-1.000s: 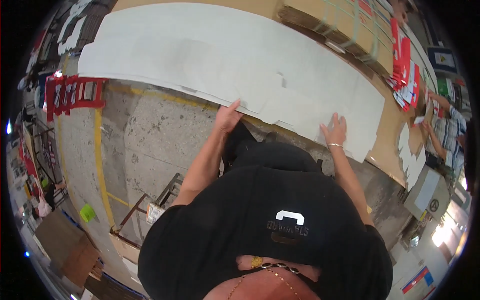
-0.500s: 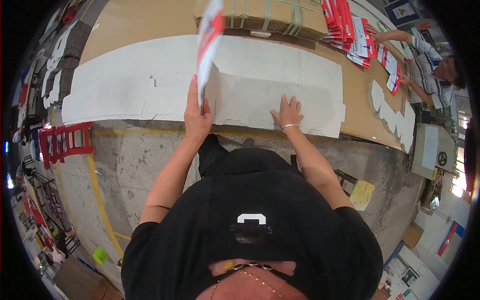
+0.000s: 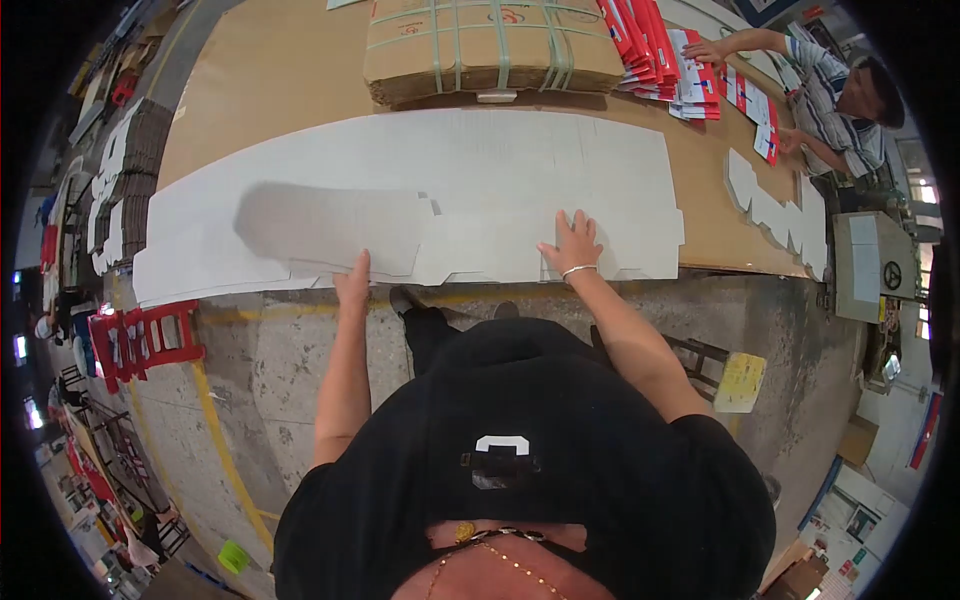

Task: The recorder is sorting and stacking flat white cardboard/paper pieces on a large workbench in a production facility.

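Note:
A long white cardboard sheet (image 3: 500,200), die-cut with slots and notched edges, lies across the table in front of me. My left hand (image 3: 352,279) is at its near edge, left of the middle. One digit shows on top of the board and the other fingers are mostly hidden below; it appears to pinch the edge. A grey shadow falls on the sheet just beyond this hand. My right hand (image 3: 577,245) rests flat on the sheet's right part, fingers spread.
A strapped brown cardboard bundle (image 3: 490,50) stands behind the sheet. Red-and-white printed pieces (image 3: 650,50) are stacked at the far right, where a co-worker's hand (image 3: 706,52) touches them. White offcuts (image 3: 765,205) lie right. A red plastic stool (image 3: 150,340) stands left, a yellow-topped stool (image 3: 740,382) right.
The cardboard panel that my left hand held upright, red-and-white side showing, is down to the left. My left hand has moved left and nearer to me. My right hand stays on the sheet.

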`<state>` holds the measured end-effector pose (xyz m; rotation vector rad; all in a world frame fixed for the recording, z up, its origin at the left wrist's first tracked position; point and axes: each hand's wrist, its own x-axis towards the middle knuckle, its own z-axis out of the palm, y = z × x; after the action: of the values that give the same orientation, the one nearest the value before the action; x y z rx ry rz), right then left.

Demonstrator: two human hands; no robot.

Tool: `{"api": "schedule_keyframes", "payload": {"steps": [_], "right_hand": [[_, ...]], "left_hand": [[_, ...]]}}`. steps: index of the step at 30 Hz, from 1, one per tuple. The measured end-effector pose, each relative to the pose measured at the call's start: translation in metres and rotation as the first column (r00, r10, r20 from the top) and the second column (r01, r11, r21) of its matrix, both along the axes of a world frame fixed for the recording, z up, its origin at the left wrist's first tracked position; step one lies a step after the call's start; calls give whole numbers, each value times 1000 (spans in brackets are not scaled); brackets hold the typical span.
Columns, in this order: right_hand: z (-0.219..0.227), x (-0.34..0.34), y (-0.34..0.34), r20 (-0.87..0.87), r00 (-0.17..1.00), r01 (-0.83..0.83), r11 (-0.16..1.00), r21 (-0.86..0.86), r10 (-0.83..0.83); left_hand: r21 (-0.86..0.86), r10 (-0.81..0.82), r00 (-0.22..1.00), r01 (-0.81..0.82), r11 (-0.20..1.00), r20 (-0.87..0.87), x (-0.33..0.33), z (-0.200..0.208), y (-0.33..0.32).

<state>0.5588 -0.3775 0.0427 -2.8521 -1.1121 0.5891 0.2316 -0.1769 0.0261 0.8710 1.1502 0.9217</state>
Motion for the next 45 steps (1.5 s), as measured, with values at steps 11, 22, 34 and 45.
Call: {"api": "schedule_keyframes", "payload": {"steps": [11, 22, 34, 45], "right_hand": [[-4, 11, -12, 31, 999, 14, 999, -37, -13], [4, 11, -8, -12, 1000, -2, 1000, -7, 2], [0, 27, -28, -13, 999, 47, 999, -10, -47], [-11, 34, -36, 20, 1000, 19, 1000, 4, -19]], "left_hand": [[394, -72, 972, 158, 906, -225, 30, 55, -20], [318, -160, 852, 351, 881, -498, -15, -18, 17], [-78, -113, 960, 137, 988, 256, -9, 38, 0], [617, 93, 801, 374, 692, -591, 31, 37, 4]]}}
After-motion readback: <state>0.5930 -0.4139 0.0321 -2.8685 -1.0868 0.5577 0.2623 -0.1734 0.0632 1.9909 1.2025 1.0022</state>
